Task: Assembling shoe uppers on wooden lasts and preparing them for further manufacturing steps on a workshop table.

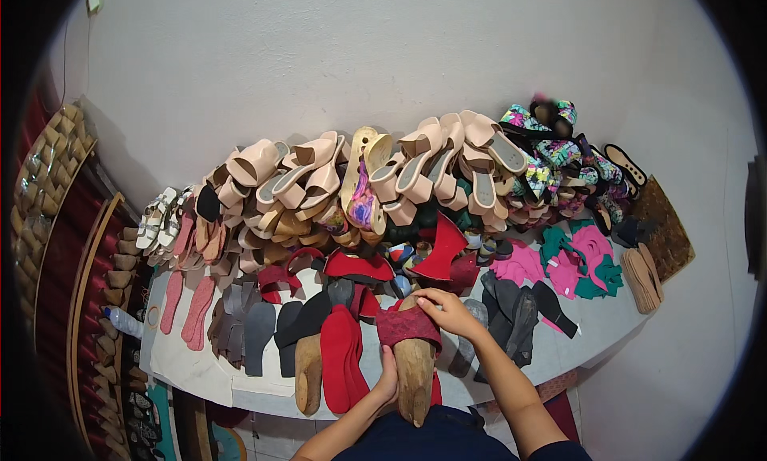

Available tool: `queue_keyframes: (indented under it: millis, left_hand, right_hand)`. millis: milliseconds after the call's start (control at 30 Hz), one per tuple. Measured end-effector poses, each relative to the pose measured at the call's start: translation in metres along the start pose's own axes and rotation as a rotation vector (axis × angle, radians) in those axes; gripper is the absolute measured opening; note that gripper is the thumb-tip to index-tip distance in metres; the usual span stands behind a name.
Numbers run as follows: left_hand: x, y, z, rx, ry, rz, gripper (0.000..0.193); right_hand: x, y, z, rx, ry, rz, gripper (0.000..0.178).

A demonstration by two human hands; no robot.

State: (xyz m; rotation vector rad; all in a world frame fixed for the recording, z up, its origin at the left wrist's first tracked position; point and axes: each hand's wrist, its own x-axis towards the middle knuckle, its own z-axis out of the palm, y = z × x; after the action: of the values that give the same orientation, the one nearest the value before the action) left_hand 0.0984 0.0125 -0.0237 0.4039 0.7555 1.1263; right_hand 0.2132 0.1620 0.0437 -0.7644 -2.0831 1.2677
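Near the table's front edge, my left hand [387,379] holds a worn wooden shoe last [415,375] from its left side. A dark red textured shoe strap [406,327] is wrapped around the last, whose narrower end points toward me. My right hand [447,311] is closed at the far end of the last, its fingertips at the strap's upper edge. Part of the left hand's fingers is hidden behind the last. Beside it lie red soles [339,357] and another wooden last [308,375]. Cut red upper pieces [358,265] lie just beyond.
Beige heeled sandals [319,161] are piled along the wall, with floral sandals [559,153] at right. Dark insoles [511,317], pink fabric pieces [519,263] and pink soles [198,313] cover the table [591,341]. Racks of lasts [108,341] and a plastic bottle [122,321] stand left.
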Motion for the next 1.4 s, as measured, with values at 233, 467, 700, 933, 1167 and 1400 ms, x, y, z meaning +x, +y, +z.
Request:
queue_keyframes:
  millis: [233,467,700,933,1167,1400]
  left_hand:
    - [-0.011,0.007,0.012,-0.05,0.131,0.031,0.079]
    - [-0.005,-0.002,-0.01,-0.02,0.059,-0.026,0.077]
    - [-0.003,-0.001,-0.004,-0.003,0.015,-0.07,0.083]
    - [-0.001,0.009,0.001,-0.037,0.031,-0.126,0.085]
    - [-0.001,0.008,0.001,-0.007,0.063,-0.131,0.081]
    - [-0.001,0.01,-0.001,-0.06,0.066,-0.125,0.084]
  right_hand:
    - [-0.006,0.01,0.011,0.136,0.014,0.074,0.03]
    - [-0.019,0.004,0.005,0.029,-0.04,0.109,0.034]
    - [-0.014,0.006,-0.001,-0.039,0.049,-0.121,0.032]
    - [-0.01,0.001,0.012,0.003,0.045,-0.062,0.033]
    - [-0.006,-0.01,0.009,-0.011,0.017,-0.085,0.033]
    - [0.013,-0.008,0.002,-0.201,-0.186,-0.09,0.034]
